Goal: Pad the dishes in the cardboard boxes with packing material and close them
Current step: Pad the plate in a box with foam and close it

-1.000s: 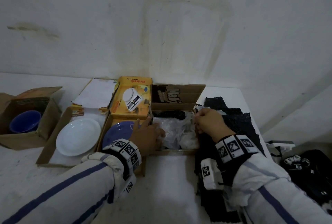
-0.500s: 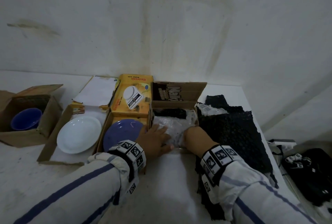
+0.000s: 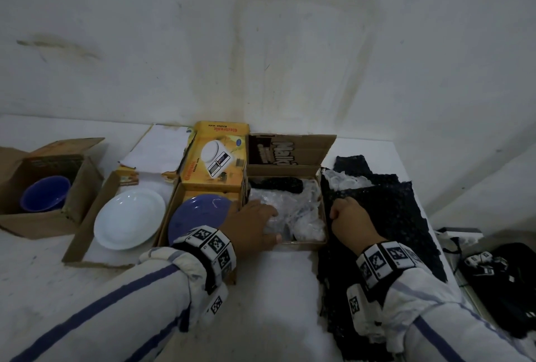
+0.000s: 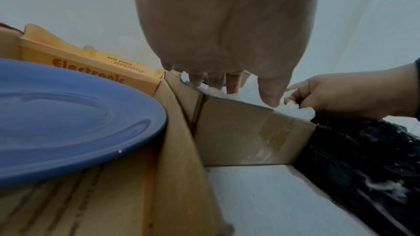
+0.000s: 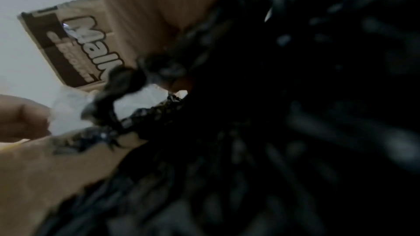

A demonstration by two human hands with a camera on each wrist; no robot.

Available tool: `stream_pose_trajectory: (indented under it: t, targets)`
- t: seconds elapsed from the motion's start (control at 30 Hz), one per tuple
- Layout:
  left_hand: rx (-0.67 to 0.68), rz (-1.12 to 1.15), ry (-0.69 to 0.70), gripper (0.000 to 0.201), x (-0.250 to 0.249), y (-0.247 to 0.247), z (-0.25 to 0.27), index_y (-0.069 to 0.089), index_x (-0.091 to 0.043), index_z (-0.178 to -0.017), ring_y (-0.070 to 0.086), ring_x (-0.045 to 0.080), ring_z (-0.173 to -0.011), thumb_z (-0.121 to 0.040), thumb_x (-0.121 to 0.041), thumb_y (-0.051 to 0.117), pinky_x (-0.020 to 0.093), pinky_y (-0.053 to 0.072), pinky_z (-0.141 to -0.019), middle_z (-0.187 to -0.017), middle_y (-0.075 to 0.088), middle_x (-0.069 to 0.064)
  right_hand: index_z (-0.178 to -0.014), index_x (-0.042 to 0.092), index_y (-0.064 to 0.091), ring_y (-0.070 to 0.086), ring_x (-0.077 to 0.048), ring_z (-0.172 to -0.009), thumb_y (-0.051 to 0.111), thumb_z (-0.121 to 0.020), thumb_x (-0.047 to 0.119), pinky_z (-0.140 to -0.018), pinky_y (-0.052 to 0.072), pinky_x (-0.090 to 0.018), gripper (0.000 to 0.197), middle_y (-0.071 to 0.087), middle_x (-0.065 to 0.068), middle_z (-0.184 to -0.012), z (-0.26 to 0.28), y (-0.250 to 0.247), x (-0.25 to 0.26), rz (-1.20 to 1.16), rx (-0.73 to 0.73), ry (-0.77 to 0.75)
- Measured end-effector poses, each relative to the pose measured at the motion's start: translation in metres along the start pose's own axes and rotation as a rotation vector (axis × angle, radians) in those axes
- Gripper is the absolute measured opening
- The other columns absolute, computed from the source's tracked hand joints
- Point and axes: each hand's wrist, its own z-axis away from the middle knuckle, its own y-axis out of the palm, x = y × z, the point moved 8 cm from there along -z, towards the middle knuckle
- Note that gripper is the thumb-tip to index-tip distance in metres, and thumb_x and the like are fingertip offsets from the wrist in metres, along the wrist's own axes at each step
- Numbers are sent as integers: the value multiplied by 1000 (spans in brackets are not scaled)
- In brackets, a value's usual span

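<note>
- Your left hand [image 3: 251,225] lies flat, fingers straight, pressing on the clear plastic padding [image 3: 293,211] inside the brown cardboard box [image 3: 304,244], at its near left corner.
- Your right hand [image 3: 352,221] sits just right of that box, fingers curled round the edge of the black bubble wrap [image 3: 391,211] spread on the table's right side.
- The box's far flap [image 3: 290,150] stands open.
- Just left of the box, the blue plate [image 3: 197,213] rests in the yellow scale box [image 3: 213,155].
- Further left lie the white plate [image 3: 129,218] in an open flat box [image 3: 87,231] and the blue bowl [image 3: 45,193] in a carton [image 3: 43,224].
</note>
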Motion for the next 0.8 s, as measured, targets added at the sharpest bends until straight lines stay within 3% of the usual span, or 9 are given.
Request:
stream_pose_trajectory:
  t: [0.1,0.23,0.33,0.37,0.43,0.53,0.6,0.67,0.8]
  targets:
    - [-175,55,11,49,1,-22,1,45,-25,-132,35,17,-132,-89,-48,46,35,18,-110,-139,44,-4,-75,11,55,57,-32,-92,47,-81,-5,-75,40,-26,19,57,-16,-101,-1,-10,3,-95,-64,-3]
    - [-592,284,35,36,9,-68,10,59,-9,-100,51,21,-89,-80,-37,49,38,41,-83,-95,52,1,-73,10,53,57,-29,-91,48,-88,2,-68,33,-21,17,59,-13,-88,-3,-28,9,-221,-147,34]
    - [-852,413,45,41,21,-99,18,52,1,-106,48,24,-95,-77,-28,52,39,46,-81,-104,47,12,-81,8,54,54,-25,-87,50,-89,7,-69,30,-22,9,56,-10,-89,-7,-56,17,-345,-310,48]
    - [-869,462,27,44,24,-108,18,48,1,-116,45,23,-101,-80,-23,55,38,46,-86,-116,44,14,-92,7,57,50,-21,-89,51,-88,8,-71,30,-20,7,57,-11,-99,-8,-65,21,-398,-351,50]
    - [-830,607,-13,57,29,-122,14,34,-7,-136,42,18,-108,-86,-12,60,31,44,-89,-136,33,9,-118,6,53,47,-17,-96,53,-86,8,-76,28,-16,32,50,-13,-121,-11,-78,32,-460,-377,32]
    - [-639,707,-25,56,24,-129,5,29,-20,-143,50,12,-99,-93,-16,54,25,41,-83,-137,37,-5,-140,14,35,52,-24,-106,53,-87,8,-83,32,-19,56,30,-8,-141,-9,-90,57,-500,-362,-72]
    - [-627,629,-6,39,18,-130,11,44,-18,-133,51,8,-92,-94,-17,52,21,43,-80,-122,45,-6,-143,16,31,49,-24,-114,52,-87,6,-88,34,-20,61,24,-7,-145,-5,-93,72,-430,-346,-160]
    - [-671,561,20,26,15,-126,18,55,-14,-119,48,3,-85,-93,-15,53,7,38,-75,-108,47,-5,-141,15,37,46,-25,-116,53,-86,5,-90,37,-23,58,28,-9,-141,0,-89,79,-278,-348,-197]
    - [-749,535,49,15,12,-111,31,60,-7,-105,44,6,-83,-90,-8,58,0,34,-73,-96,45,-4,-125,10,49,47,-18,-90,57,-83,3,-77,40,-22,43,33,-9,-127,19,-76,69,-373,-422,-142]
